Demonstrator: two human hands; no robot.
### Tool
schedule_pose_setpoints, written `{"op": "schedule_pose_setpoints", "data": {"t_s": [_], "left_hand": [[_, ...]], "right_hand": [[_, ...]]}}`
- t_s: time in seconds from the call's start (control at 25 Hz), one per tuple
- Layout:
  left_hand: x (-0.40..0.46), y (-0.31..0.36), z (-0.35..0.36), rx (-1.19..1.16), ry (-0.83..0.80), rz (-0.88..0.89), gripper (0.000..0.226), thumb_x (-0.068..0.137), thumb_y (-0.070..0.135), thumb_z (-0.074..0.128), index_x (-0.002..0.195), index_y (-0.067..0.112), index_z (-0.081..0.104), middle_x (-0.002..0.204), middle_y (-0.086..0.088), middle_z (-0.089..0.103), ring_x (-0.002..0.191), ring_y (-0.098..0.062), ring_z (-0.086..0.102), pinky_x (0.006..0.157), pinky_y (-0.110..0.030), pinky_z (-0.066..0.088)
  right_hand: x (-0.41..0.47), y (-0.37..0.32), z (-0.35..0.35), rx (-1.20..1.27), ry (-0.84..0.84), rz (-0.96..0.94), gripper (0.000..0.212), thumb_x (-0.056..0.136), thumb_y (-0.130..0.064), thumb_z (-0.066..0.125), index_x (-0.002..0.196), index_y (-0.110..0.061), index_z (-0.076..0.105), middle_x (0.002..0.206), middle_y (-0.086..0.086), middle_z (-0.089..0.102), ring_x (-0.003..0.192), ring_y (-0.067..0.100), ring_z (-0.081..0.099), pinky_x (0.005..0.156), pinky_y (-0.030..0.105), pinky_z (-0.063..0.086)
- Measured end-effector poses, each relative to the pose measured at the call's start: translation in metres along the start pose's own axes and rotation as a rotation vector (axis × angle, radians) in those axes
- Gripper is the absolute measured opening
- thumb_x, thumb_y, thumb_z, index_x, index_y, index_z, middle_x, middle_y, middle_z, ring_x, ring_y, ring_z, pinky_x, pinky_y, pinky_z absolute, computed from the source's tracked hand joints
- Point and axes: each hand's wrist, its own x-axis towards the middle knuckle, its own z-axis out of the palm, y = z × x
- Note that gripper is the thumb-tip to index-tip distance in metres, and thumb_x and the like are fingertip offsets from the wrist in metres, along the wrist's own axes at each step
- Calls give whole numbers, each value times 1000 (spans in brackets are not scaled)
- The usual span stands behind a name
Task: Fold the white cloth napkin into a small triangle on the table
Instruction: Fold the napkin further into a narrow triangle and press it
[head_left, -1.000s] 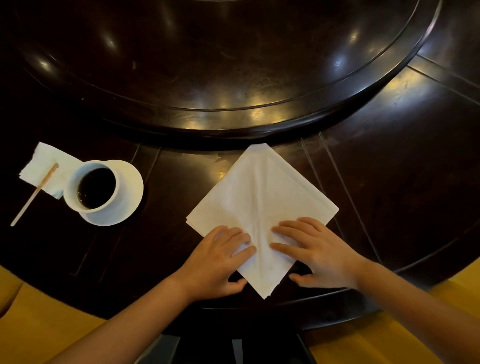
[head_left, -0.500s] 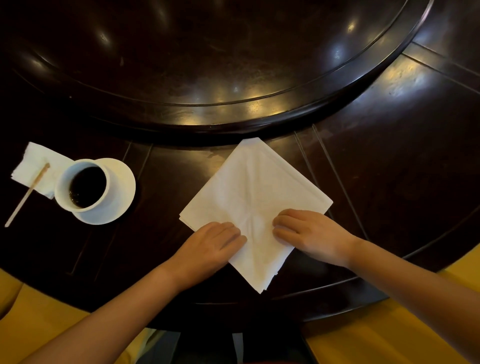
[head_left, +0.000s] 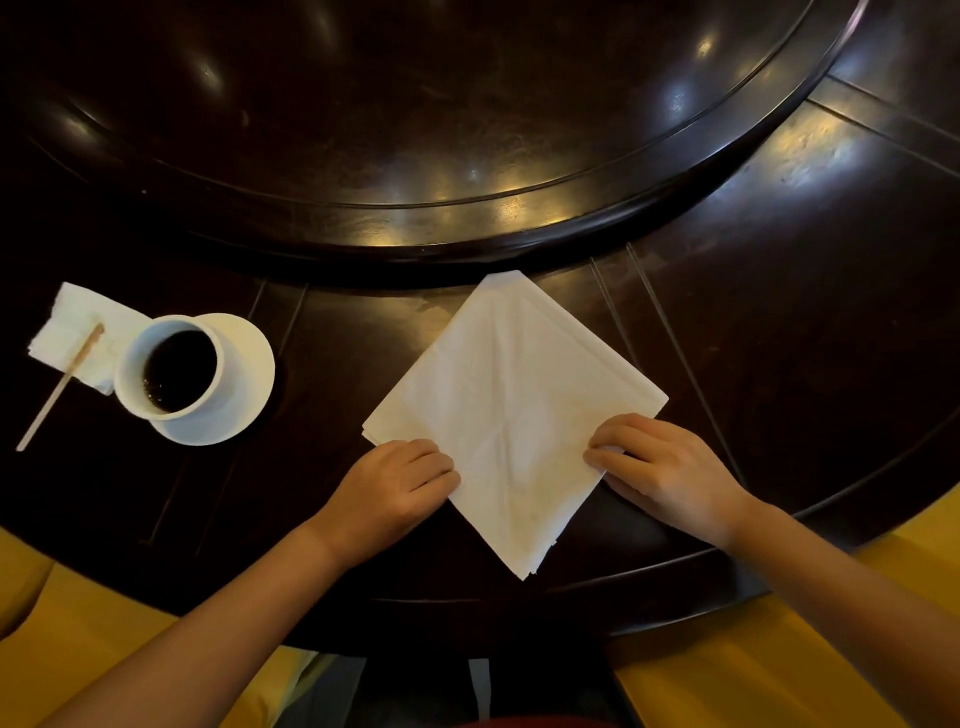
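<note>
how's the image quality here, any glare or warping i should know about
Head view: warm glare spots streak the glossy turntable and the table, wide-angle bending curves the table edge, the corners fall dark, yet the napkin, cup, left hand and right hand look sharp and evenly lit.

A restaurant dining room, by the look of the setting: a large round tabletop (head_left: 779, 364) of dark, polished wood carries a raised revolving centrepiece (head_left: 415, 130) of the kind used for shared dishes, its gloss reflecting overhead lights. A white cup (head_left: 169, 366) of dark drink stands on a white saucer (head_left: 244, 384) at the left, next to a wooden stirrer (head_left: 60, 387) resting on a paper napkin (head_left: 78, 322). A folded white cloth napkin (head_left: 509, 410) marks the place setting at the near edge. Mustard-yellow seating (head_left: 753, 675) lines the table's near side.
</note>
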Motion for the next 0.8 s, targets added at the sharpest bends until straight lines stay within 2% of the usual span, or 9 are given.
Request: {"op": "schedule_pose_setpoints", "data": {"t_s": [0.12, 0.24, 0.44, 0.56, 0.68, 0.8], "left_hand": [[-1, 4, 3, -67, 27, -73, 19, 88, 19, 55, 87, 7, 70, 87, -7, 69, 82, -19, 62, 68, -28, 54], [-13, 14, 0, -179, 72, -250, 27, 93, 24, 48, 89, 7, 69, 88, -5, 67, 86, -13, 56, 73, -23, 50], [-14, 41, -18, -343, 346, -617, 28, 93, 29, 50, 86, 7, 66, 85, 3, 63, 84, -7, 56, 79, -14, 43], [6, 45, -24, -339, 485, -751, 24, 89, 26, 54, 92, 6, 66, 88, 6, 60, 83, -3, 54, 79, -9, 41], [29, 34, -16, -303, 487, -840, 23, 88, 21, 56, 99, 3, 67, 90, 0, 63, 86, -6, 54, 76, -8, 42], [45, 19, -4, -287, 427, -868, 33, 92, 27, 46, 107, 5, 66, 92, -4, 64, 88, -11, 55, 76, -15, 40]], "right_hand": [[-6, -6, 4, 15, 37, 50, 15, 90, -12, 56, 90, -5, 69, 89, 8, 68, 86, 25, 63, 64, 35, 53], [-14, -19, 4, 91, 48, 156, 19, 90, -18, 54, 95, -7, 70, 88, 5, 68, 84, 20, 63, 63, 32, 54], [-9, -47, -5, 322, 244, 437, 22, 88, -23, 55, 94, -8, 69, 86, 1, 67, 85, 10, 61, 75, 25, 52], [5, -52, -7, 351, 396, 573, 24, 85, -25, 56, 92, -6, 69, 85, -1, 65, 83, 6, 59, 76, 19, 50], [20, -45, 1, 270, 483, 687, 25, 85, -27, 55, 88, -6, 68, 83, 1, 65, 82, 8, 55, 73, 20, 46], [31, -31, 14, 199, 441, 775, 28, 85, -32, 51, 87, -7, 64, 87, 4, 62, 86, 11, 49, 73, 28, 42]]}}
